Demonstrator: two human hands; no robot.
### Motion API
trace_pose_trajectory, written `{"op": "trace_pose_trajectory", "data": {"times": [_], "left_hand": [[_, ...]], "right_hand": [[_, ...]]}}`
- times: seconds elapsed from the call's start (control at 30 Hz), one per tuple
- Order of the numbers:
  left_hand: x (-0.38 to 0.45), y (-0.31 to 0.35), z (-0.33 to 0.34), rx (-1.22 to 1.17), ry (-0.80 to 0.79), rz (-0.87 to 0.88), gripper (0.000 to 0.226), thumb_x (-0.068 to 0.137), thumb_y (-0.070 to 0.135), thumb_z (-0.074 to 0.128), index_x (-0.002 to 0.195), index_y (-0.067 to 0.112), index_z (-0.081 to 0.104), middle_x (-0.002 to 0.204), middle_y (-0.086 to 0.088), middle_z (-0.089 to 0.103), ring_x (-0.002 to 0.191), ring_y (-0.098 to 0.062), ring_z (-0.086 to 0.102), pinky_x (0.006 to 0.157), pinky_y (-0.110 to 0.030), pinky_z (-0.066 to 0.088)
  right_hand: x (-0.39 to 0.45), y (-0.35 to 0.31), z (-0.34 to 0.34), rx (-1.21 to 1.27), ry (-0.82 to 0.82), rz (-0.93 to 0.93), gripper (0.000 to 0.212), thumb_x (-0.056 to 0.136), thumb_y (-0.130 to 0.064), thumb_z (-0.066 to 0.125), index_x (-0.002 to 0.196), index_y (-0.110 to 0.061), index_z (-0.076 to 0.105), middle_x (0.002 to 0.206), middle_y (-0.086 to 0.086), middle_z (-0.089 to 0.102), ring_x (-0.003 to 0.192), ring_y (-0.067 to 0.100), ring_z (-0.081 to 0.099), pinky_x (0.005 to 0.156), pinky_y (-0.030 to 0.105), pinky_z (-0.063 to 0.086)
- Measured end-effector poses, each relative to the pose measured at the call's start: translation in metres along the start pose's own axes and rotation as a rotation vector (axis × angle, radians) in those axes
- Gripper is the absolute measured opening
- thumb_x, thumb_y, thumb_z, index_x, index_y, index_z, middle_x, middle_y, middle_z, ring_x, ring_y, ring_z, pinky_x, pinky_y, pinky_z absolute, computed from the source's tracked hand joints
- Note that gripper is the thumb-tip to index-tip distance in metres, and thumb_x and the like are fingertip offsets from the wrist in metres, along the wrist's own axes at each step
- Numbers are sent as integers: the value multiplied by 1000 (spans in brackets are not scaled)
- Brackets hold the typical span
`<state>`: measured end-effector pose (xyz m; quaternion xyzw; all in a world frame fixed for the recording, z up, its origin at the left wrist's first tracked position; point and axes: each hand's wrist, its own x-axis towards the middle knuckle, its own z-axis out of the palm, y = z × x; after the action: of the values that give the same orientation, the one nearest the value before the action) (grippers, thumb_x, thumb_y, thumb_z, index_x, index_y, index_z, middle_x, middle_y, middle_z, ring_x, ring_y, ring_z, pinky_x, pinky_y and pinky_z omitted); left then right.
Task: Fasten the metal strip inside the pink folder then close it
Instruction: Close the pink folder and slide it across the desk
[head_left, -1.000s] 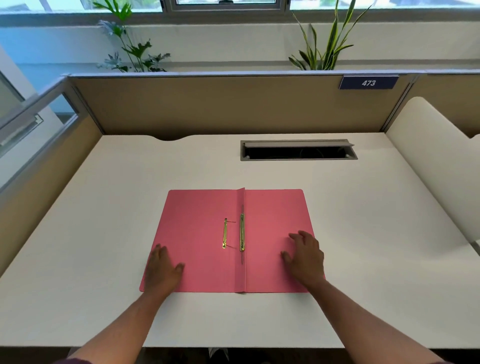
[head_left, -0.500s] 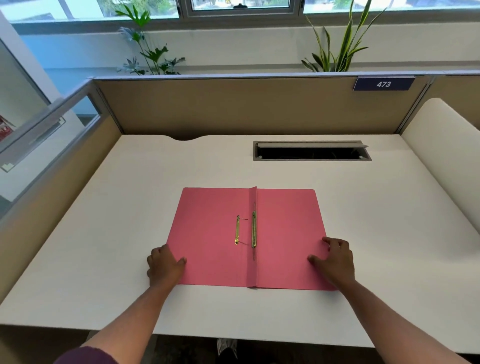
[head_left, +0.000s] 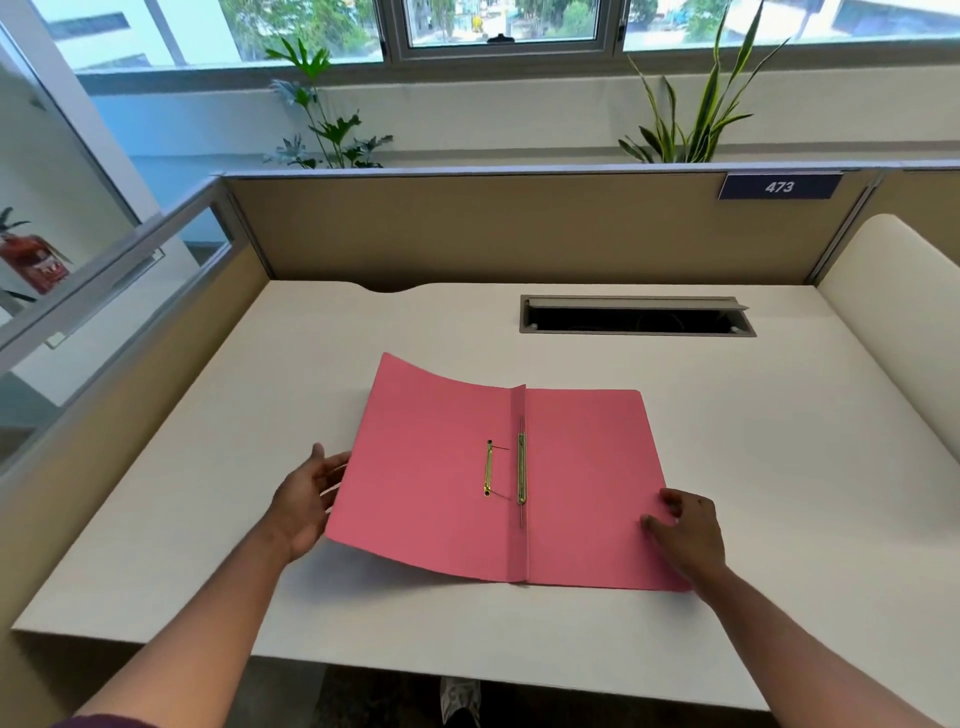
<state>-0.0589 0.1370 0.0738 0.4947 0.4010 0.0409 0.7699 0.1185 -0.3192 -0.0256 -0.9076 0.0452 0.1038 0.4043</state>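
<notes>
The pink folder (head_left: 587, 467) lies open in the middle of the white desk (head_left: 805, 467). Its left cover (head_left: 415, 467) is lifted off the desk and curves upward. My left hand (head_left: 306, 499) is under that cover's outer edge, fingers behind it, holding it up. My right hand (head_left: 685, 525) presses flat on the right cover near its lower right corner. Beside the spine sit two brass strips: a loose bar (head_left: 488, 467) on the left cover and the fastener strip (head_left: 521, 470) along the fold, with thin prongs showing.
A rectangular cable slot (head_left: 636, 316) opens in the desk behind the folder. Beige partition walls (head_left: 467, 228) enclose the desk at the back and left. A curved white panel (head_left: 893, 322) rises on the right. The desk's front edge runs just below my forearms.
My left hand has slid off the left cover to its outer edge and raised it from the desk. My right hand moved toward the folder's lower right corner.
</notes>
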Motion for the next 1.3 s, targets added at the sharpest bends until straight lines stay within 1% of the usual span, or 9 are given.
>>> {"op": "trace_pose_trajectory", "data": {"times": [0.13, 0.3, 0.47, 0.63, 0.83, 0.93, 1.03, 1.2, 1.3], "left_hand": [[-16, 7, 11, -272, -260, -46, 53, 100, 49, 35, 129, 12, 60, 125, -13, 64, 109, -31, 62, 94, -48, 44], [-23, -6, 63, -289, -400, -75, 51, 102, 44, 33, 129, 10, 59, 115, -13, 69, 104, -29, 66, 95, -44, 45], [-18, -41, 114, -106, -530, -107, 54, 102, 45, 33, 125, 9, 66, 116, -13, 69, 105, -26, 63, 99, -42, 42], [-13, -72, 147, 213, -541, -99, 50, 101, 49, 35, 129, 20, 64, 137, 3, 61, 131, -14, 50, 117, -42, 29], [-13, -90, 155, 523, -529, -13, 73, 73, 77, 58, 126, 27, 65, 127, 16, 61, 121, 1, 51, 107, -31, 34], [-10, -100, 156, 664, -526, 32, 57, 83, 67, 58, 125, 28, 65, 123, 15, 68, 117, 1, 57, 105, -30, 37], [-5, -112, 154, 927, -517, 148, 53, 93, 51, 56, 140, 28, 52, 144, 10, 51, 133, -11, 48, 114, -35, 35], [0, -123, 148, 1245, -489, 434, 47, 95, 28, 60, 141, 28, 50, 151, 17, 41, 141, -5, 35, 116, -25, 26], [1, -123, 149, 1333, -462, 540, 49, 94, 29, 60, 141, 28, 49, 152, 17, 41, 138, -4, 39, 115, -24, 29]], "right_hand": [[-3, 0, -3, 2, 3, -12, 49, 83, -18, 79, 130, -15, 63, 134, 9, 53, 114, 24, 64, 102, 41, 50], [-3, -5, -6, 85, 44, -1, 45, 88, -16, 76, 131, -12, 65, 126, 9, 68, 114, 26, 66, 101, 44, 51], [-6, -6, -17, 230, 45, 50, 36, 92, -12, 69, 128, -15, 68, 124, 5, 73, 106, 18, 63, 98, 32, 45], [-8, 5, -34, 541, -83, 152, 24, 97, -6, 62, 103, -25, 76, 111, 0, 76, 103, 19, 68, 101, 40, 52], [-13, 15, -43, 786, -158, 262, 35, 107, -25, 48, 128, -5, 68, 124, 13, 75, 117, 26, 70, 111, 44, 49], [-19, 14, -44, 775, -178, 243, 36, 108, -30, 47, 124, -8, 71, 121, 11, 77, 116, 27, 70, 109, 45, 50], [-23, 15, -43, 744, -134, 196, 23, 105, -25, 57, 113, -15, 76, 113, 3, 80, 110, 21, 73, 99, 36, 54], [-26, 12, -35, 415, -37, 95, 20, 98, -23, 65, 111, -33, 76, 106, -17, 79, 101, 8, 70, 86, 26, 52], [-22, 5, -24, 36, 38, -15, 34, 92, -17, 69, 126, -17, 70, 129, 5, 70, 113, 23, 66, 100, 37, 50]]}}
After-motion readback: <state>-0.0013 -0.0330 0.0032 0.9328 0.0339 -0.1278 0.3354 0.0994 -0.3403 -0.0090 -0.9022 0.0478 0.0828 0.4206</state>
